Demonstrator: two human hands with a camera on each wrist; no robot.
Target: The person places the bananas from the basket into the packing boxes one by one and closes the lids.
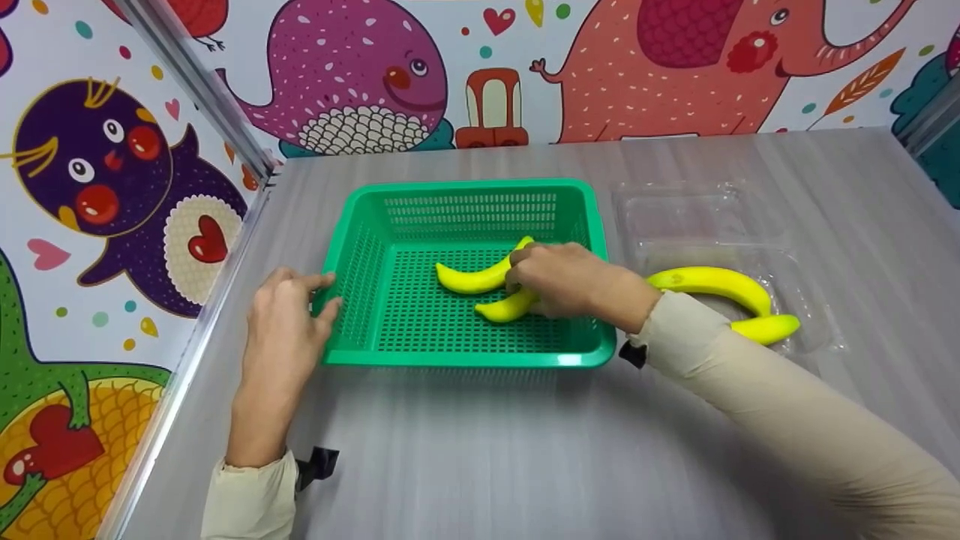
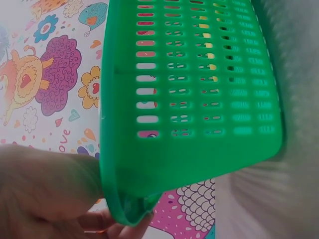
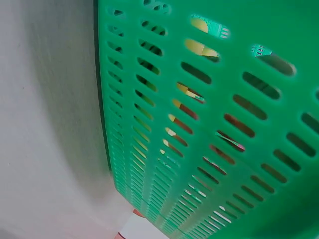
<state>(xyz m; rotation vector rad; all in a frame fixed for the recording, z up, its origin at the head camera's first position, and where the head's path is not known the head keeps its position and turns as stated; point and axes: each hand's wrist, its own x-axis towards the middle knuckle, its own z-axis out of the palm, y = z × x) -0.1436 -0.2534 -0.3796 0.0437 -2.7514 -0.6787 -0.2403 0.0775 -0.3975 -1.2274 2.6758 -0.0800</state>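
A green plastic basket [image 1: 465,359] with slotted walls stands on the table. At its left rim, my left hand [image 1: 281,330] grips the edge between thumb and fingers. In the left wrist view, fingertips of the left hand [image 2: 114,224] curl at the rim's corner. My right hand [image 1: 562,281] reaches over the right rim and holds a yellow banana [image 1: 502,307], partly covered by the hand. Just behind it, another banana [image 1: 472,280] lies on the basket floor, close to the fingers. The right wrist view shows mostly the basket's outer wall [image 3: 199,149]; the grip is hidden there.
Right of the basket, a clear plastic tray [image 1: 686,214] lies on the grey table [image 1: 465,450]. Two bananas are at its near part, one curved [image 1: 712,281] and one [image 1: 772,328] partly behind my right sleeve. Printed cartoon walls [image 1: 487,45] border the back and left.
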